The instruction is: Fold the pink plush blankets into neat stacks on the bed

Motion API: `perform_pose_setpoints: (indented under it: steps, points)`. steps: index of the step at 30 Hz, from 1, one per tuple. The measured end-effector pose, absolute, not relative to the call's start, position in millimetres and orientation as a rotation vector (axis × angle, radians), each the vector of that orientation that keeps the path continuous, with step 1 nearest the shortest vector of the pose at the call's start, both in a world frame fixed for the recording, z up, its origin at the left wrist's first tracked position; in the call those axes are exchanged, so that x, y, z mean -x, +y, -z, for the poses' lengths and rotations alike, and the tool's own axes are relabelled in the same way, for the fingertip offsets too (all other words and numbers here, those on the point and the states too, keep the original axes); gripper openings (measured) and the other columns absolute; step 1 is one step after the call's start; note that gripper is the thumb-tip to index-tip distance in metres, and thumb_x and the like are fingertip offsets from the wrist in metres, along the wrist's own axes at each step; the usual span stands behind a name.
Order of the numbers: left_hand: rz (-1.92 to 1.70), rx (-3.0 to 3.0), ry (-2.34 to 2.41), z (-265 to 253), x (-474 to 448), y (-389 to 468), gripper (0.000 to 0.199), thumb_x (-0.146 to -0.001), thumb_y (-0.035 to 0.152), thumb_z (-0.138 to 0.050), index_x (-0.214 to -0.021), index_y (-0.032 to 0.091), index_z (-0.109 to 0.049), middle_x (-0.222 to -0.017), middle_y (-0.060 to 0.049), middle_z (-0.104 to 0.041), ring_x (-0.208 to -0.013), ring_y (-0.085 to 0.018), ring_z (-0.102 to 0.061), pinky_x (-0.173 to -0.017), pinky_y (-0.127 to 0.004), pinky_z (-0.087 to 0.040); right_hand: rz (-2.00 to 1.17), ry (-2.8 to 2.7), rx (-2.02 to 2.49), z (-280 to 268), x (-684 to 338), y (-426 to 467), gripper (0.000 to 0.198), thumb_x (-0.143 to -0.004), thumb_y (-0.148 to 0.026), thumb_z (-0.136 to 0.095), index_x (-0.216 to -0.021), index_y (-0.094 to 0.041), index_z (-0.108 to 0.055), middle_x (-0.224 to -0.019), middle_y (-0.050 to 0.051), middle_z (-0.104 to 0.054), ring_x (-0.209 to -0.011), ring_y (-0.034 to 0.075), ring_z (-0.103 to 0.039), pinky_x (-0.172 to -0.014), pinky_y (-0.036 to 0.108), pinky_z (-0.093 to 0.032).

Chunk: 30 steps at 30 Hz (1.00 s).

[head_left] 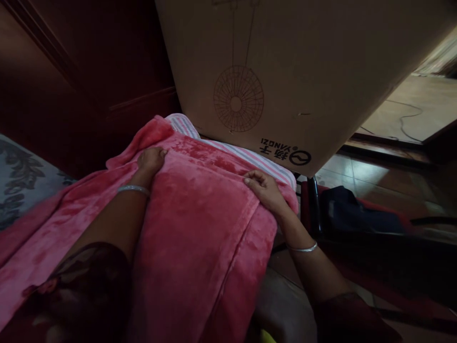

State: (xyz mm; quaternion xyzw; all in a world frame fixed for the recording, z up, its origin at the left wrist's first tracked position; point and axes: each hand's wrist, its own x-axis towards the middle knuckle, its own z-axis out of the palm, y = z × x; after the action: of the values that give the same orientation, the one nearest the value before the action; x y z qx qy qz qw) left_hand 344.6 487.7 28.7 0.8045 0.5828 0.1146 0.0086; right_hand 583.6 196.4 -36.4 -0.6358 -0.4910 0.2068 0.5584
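Note:
A plush pink-red blanket (193, 205) lies spread before me, with a folded layer on top. My left hand (152, 161) is closed on the far left corner of that layer. At the far right corner, my right hand (264, 188) pinches the edge between thumb and fingers. Beneath the blanket, a striped cloth (250, 159) in pink, white and grey shows along the far side. The blanket's left part trails toward the lower left, and its near end drops out of view.
A large cardboard box (303, 62) with a fan drawing stands upside down just beyond the blanket. Dark red wooden furniture (107, 57) rises at the left. To the right are a black-framed seat (314, 205) with dark clothing (357, 212) and a tiled floor (371, 171).

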Motion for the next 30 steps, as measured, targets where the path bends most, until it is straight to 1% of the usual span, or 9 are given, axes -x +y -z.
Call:
perform_pose_setpoints:
  steps: [3,6,9,11,14,18,23,27,30]
  points:
    - [-0.491,-2.437,1.879,-26,-343,489,0.04,-0.1,0.039,-0.037,-0.112,0.02,-0.071,-0.117,-0.012,-0.073,-0.107,-0.029,-0.065,-0.087,-0.036,-0.048,-0.515,-1.12,1.471,34,-584,195,0.042,-0.081,-0.063,-0.061,-0.085,-0.021,-0.065,-0.081,0.002,-0.064,-0.075,0.018,-0.056,-0.072,0.03,-0.045]
    - [-0.431,-2.454,1.896,-24,-343,486,0.04,-0.099,0.042,-0.039,-0.108,0.019,-0.071,-0.117,-0.014,-0.072,-0.11,-0.031,-0.065,-0.087,-0.038,-0.048,-0.523,-1.088,1.429,27,-583,192,0.047,-0.087,-0.067,-0.053,-0.08,-0.022,-0.065,-0.088,0.004,-0.069,-0.087,0.022,-0.061,-0.085,0.035,-0.049]
    - [-0.411,-2.466,1.898,-25,-343,484,0.04,-0.099,0.042,-0.039,-0.104,0.019,-0.071,-0.116,-0.015,-0.072,-0.11,-0.032,-0.064,-0.087,-0.039,-0.048,-0.557,-1.024,1.392,22,-582,189,0.046,-0.09,-0.064,-0.049,-0.079,-0.024,-0.067,-0.092,0.004,-0.071,-0.093,0.024,-0.062,-0.094,0.037,-0.048]
    - [-0.435,-2.46,1.88,-27,-342,484,0.04,-0.099,0.041,-0.038,-0.103,0.019,-0.072,-0.114,-0.015,-0.073,-0.109,-0.032,-0.065,-0.086,-0.039,-0.049,-0.582,-1.015,1.353,21,-582,187,0.042,-0.089,-0.062,-0.052,-0.08,-0.025,-0.068,-0.093,0.004,-0.071,-0.093,0.024,-0.063,-0.095,0.037,-0.048]
    - [-0.46,-2.425,1.852,-28,-340,484,0.041,-0.099,0.042,-0.038,-0.103,0.02,-0.071,-0.114,-0.014,-0.073,-0.108,-0.031,-0.065,-0.085,-0.038,-0.049,-0.622,-1.064,1.275,22,-584,184,0.035,-0.088,-0.057,-0.059,-0.088,-0.024,-0.071,-0.1,0.004,-0.072,-0.1,0.024,-0.063,-0.098,0.037,-0.046]
    - [-0.546,-2.367,1.857,-27,-339,483,0.039,-0.098,0.041,-0.04,-0.107,0.019,-0.071,-0.116,-0.015,-0.073,-0.109,-0.033,-0.065,-0.085,-0.039,-0.049,-0.702,-1.122,1.289,24,-586,180,0.038,-0.079,-0.052,-0.072,-0.103,-0.023,-0.071,-0.111,0.005,-0.07,-0.102,0.024,-0.063,-0.092,0.036,-0.048]
    - [-0.745,-2.336,1.901,-23,-337,487,0.04,-0.1,0.035,-0.038,-0.119,0.018,-0.069,-0.116,-0.017,-0.073,-0.107,-0.032,-0.066,-0.087,-0.04,-0.048,-0.514,-1.1,1.338,31,-582,181,0.032,-0.084,-0.049,-0.067,-0.103,-0.022,-0.067,-0.108,0.005,-0.07,-0.101,0.022,-0.063,-0.092,0.035,-0.048]
    - [-0.645,-2.338,1.897,-21,-335,492,0.032,-0.096,0.036,-0.047,-0.104,0.018,-0.072,-0.11,-0.017,-0.074,-0.102,-0.033,-0.066,-0.082,-0.039,-0.048,-0.477,-1.083,1.36,34,-580,183,0.028,-0.082,-0.041,-0.066,-0.102,-0.022,-0.068,-0.101,0.004,-0.07,-0.09,0.019,-0.061,-0.084,0.031,-0.047]
    - [-0.598,-2.383,1.846,-22,-334,492,0.035,-0.097,0.041,-0.044,-0.094,0.019,-0.072,-0.104,-0.016,-0.074,-0.097,-0.031,-0.066,-0.076,-0.036,-0.046,-0.527,-1.088,1.391,33,-581,182,0.029,-0.079,-0.039,-0.065,-0.1,-0.021,-0.069,-0.093,0.003,-0.068,-0.08,0.017,-0.057,-0.075,0.029,-0.045]
